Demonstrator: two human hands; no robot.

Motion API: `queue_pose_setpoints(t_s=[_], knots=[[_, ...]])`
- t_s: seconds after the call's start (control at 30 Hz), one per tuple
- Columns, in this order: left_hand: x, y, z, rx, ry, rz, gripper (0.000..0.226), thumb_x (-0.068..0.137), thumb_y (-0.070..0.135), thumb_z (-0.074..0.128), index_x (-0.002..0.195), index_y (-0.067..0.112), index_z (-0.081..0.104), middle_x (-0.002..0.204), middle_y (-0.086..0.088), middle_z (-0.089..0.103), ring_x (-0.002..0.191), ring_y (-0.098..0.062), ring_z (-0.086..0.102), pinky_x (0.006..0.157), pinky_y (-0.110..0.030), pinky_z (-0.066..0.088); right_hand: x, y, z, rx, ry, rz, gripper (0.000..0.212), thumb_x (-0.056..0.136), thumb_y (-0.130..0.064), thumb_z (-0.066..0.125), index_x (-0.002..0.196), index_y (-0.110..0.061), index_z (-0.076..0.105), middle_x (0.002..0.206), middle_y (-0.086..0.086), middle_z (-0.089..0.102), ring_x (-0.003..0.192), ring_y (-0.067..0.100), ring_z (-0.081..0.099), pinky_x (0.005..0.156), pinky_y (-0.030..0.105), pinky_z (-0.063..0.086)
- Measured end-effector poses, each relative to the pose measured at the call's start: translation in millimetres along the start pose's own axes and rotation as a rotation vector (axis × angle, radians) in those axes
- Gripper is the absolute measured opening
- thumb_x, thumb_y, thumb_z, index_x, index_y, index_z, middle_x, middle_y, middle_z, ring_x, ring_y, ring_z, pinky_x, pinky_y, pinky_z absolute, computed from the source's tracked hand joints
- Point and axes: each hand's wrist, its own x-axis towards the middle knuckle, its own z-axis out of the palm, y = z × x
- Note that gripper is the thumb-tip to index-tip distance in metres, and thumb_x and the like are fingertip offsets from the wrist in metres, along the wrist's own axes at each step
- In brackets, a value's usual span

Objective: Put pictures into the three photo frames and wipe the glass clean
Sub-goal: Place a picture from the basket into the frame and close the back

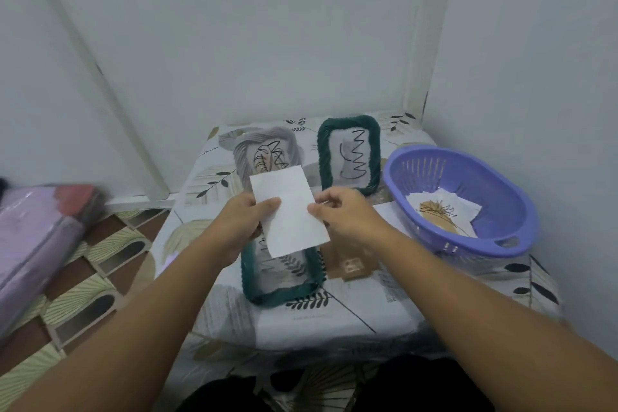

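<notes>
From the head camera, both hands hold a white sheet of paper point(289, 211) above the table point(351, 318). The left hand point(242, 224) pinches its left edge with thumb on top; the right hand point(341, 214) pinches the right edge. Under the paper, towards 6 o'clock, lies a green frame point(281, 291). A second green frame point(349, 154) lies at 1 o'clock. At 3 o'clock a purple basket point(468, 204) holds pictures point(441, 214). A brown backing board point(351, 264) lies just beside the near frame.

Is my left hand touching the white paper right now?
Touching. The head view shows the left hand with its thumb lying over the white paper at its left edge.
</notes>
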Motion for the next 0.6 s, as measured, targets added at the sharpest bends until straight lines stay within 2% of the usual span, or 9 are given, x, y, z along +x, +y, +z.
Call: queue_pose_setpoints(t_s=[0.07, 0.1, 0.2, 0.27, 0.4, 0.5, 0.6], knots=[[-5, -14, -10, 0.051, 0.031, 0.008, 0.020, 0.096, 0.026, 0.068, 0.109, 0.011, 0.071, 0.099, -0.003, 0.078, 0.096, -0.026, 0.073, 0.092, -0.047, 0.058, -1, 4, 13, -0.068, -0.016, 0.012, 0.010, 0.091, -0.032, 0.074, 0.093, -0.023, 0.071, 0.091, -0.003, 0.075, 0.086, 0.014, 0.071, 0.082, 0.034, 0.058], [-7, -20, -13, 0.073, 0.055, 0.015, 0.019, 0.094, 0.025, 0.070, 0.109, 0.013, 0.071, 0.100, -0.002, 0.078, 0.097, -0.025, 0.073, 0.093, -0.048, 0.057, -2, 7, 18, -0.087, -0.024, 0.024, 0.010, 0.091, -0.032, 0.075, 0.091, -0.023, 0.071, 0.090, -0.003, 0.075, 0.085, 0.014, 0.071, 0.079, 0.031, 0.057], [-14, -37, -16, 0.161, 0.145, 0.049, 0.026, 0.089, 0.024, 0.077, 0.112, 0.016, 0.070, 0.099, 0.002, 0.076, 0.093, -0.019, 0.072, 0.080, -0.036, 0.059, -5, 14, 31, -0.171, -0.031, 0.052, 0.011, 0.089, -0.033, 0.076, 0.090, -0.023, 0.071, 0.087, -0.004, 0.075, 0.082, 0.012, 0.069, 0.067, 0.025, 0.053], [-14, -50, -19, 0.226, 0.186, 0.071, 0.026, 0.085, 0.026, 0.080, 0.106, 0.017, 0.068, 0.096, 0.002, 0.075, 0.089, -0.018, 0.071, 0.068, -0.028, 0.052, -5, 20, 37, -0.308, 0.005, 0.051, 0.015, 0.085, -0.040, 0.077, 0.086, -0.026, 0.072, 0.079, -0.010, 0.074, 0.079, 0.007, 0.068, 0.066, 0.024, 0.052], [-7, -69, -20, 0.311, 0.236, 0.101, 0.027, 0.080, 0.031, 0.084, 0.093, 0.021, 0.063, 0.084, -0.002, 0.071, 0.080, -0.022, 0.069, 0.062, -0.029, 0.048, -8, 24, 39, -0.410, 0.012, 0.029, 0.017, 0.085, -0.038, 0.079, 0.087, -0.023, 0.073, 0.075, -0.012, 0.069, 0.077, 0.003, 0.063, 0.064, 0.016, 0.046], [-2, -74, -16, 0.373, 0.252, 0.147, 0.028, 0.079, 0.032, 0.084, 0.092, 0.023, 0.062, 0.078, 0.000, 0.066, 0.071, -0.018, 0.062, 0.059, -0.028, 0.044, -7, 24, 40, -0.476, 0.022, 0.008, 0.017, 0.084, -0.038, 0.079, 0.087, -0.022, 0.073, 0.071, -0.013, 0.067, 0.076, 0.001, 0.062, 0.071, 0.020, 0.049], [1, -76, -14, 0.422, 0.245, 0.183, 0.030, 0.077, 0.033, 0.085, 0.095, 0.026, 0.061, 0.081, 0.001, 0.066, 0.074, -0.017, 0.061, 0.060, -0.028, 0.045, -5, 27, 42, -0.529, 0.017, 0.008, 0.018, 0.082, -0.038, 0.079, 0.088, -0.023, 0.071, 0.071, -0.013, 0.067, 0.077, 0.001, 0.064, 0.078, 0.025, 0.053]])
